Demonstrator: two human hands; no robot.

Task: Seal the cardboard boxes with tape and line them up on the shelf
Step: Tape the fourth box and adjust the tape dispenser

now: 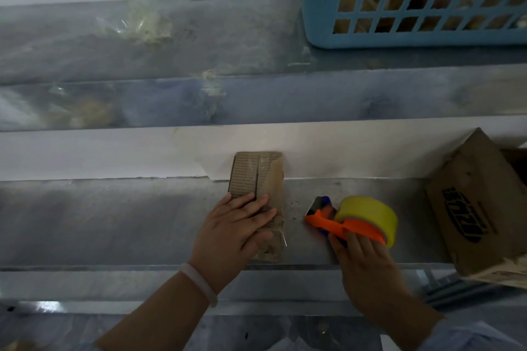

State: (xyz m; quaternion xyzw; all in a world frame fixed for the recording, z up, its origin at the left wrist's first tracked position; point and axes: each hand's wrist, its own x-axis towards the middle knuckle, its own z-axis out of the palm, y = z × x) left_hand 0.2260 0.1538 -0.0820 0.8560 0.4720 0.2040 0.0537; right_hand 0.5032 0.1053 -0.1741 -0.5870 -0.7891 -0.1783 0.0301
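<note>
A small corrugated cardboard box [258, 177] lies flat on the grey metal shelf [114, 216], with clear tape shining across its top. My left hand [236, 225] rests flat on the box's near half, fingers straight and pressing down. To the right, my right hand [362, 259] grips the handle of an orange tape dispenser [336, 224] that carries a yellow tape roll [370, 215]. The dispenser's metal blade end points left toward the box, a short gap away from it.
A larger printed cardboard box [473, 208] sits tilted at the shelf's right end, overhanging the front edge. On the shelf above stands a blue plastic basket [322, 8], and crumpled clear tape scraps [142, 23] lie to its left.
</note>
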